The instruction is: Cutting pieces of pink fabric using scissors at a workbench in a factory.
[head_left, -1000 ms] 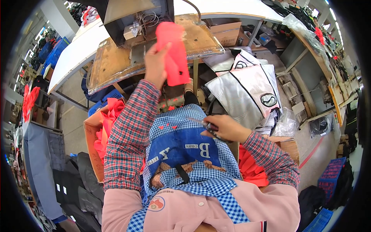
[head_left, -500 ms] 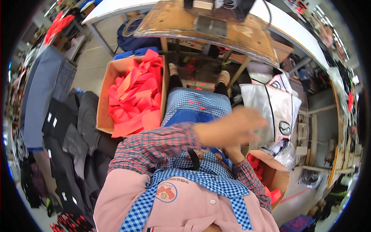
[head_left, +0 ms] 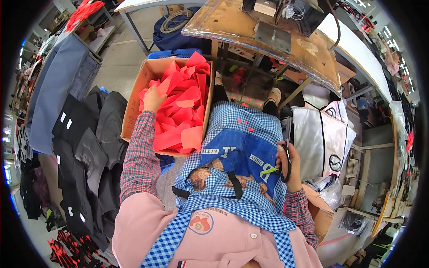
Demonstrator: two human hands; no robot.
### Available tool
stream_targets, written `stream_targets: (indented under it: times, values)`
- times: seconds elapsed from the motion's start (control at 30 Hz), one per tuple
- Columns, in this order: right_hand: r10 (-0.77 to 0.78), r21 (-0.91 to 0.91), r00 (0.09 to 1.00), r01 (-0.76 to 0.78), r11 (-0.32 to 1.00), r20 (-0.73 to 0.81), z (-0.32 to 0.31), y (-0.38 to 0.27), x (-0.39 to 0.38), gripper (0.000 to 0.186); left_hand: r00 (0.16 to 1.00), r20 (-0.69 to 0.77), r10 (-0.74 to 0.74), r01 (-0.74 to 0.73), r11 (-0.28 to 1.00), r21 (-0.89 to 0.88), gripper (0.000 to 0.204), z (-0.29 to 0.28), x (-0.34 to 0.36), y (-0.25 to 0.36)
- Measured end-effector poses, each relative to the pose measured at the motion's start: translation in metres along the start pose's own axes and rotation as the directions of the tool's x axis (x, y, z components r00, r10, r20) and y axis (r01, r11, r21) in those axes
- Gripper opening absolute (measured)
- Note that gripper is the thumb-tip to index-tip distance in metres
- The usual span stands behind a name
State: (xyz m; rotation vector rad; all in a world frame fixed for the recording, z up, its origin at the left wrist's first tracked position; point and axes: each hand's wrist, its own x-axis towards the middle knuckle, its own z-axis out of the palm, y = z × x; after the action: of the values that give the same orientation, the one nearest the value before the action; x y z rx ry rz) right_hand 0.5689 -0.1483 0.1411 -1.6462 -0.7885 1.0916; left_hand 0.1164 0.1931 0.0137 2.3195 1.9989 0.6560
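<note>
My left hand (head_left: 154, 98) is in a cardboard box at the left, its fingers closed on a piece of red fabric (head_left: 171, 85) at the top of a loose heap. Several red pieces overlap around it, and the fingertips are partly hidden. Over the right side of my lap, my right hand (head_left: 292, 169) is wrapped round scissors (head_left: 287, 167) with black handles, their blades pointing away from me. A yellow-green strip (head_left: 270, 171) sticks out beside the handles. A blue checked apron (head_left: 243, 117) with a printed blue panel covers my lap.
Ahead stands a wooden worktable (head_left: 232, 27) with a plastic-wrapped edge. White and pink panels (head_left: 308, 134) hang at the right, above another cardboard box (head_left: 319, 214). Dark fabric pieces (head_left: 91, 156) pile up at the left, beside a grey-blue covered stack (head_left: 58, 89).
My left hand has swung from in front of my right hand, where it was blurred, to the red fabric in the left box. The scissors in my right hand now show.
</note>
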Motion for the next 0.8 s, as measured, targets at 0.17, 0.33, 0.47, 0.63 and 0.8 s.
stream_targets:
  times: [0.17,0.33,0.47,0.63,0.8]
  values:
    - [0.004,-0.06,1.0,-0.004,0.998,0.01,0.002,-0.005,-0.005,0.028,0.994,0.104,-0.023,0.018,0.998,0.056,0.028,-0.004,0.019,0.032]
    - [-0.003,-0.081,0.999,0.007,0.997,0.053,0.005,-0.008,0.001,0.028,0.981,-0.067,0.183,-0.193,0.953,-0.233,0.021,-0.082,0.017,0.093]
    - [-0.145,0.012,0.984,0.144,0.989,0.1,0.022,-0.02,0.021,0.034,0.91,0.223,0.35,-0.091,0.693,-0.715,0.021,-0.133,0.003,0.149]
    - [-0.371,0.246,0.915,0.327,0.913,0.161,0.035,-0.056,0.038,0.049,0.518,0.6,0.61,0.455,0.397,-0.797,0.025,-0.137,-0.026,0.211]
    - [-0.372,0.355,0.862,0.247,0.902,0.344,0.022,-0.079,0.037,0.055,0.085,0.609,0.789,0.789,0.32,-0.525,0.029,-0.108,-0.067,0.25]
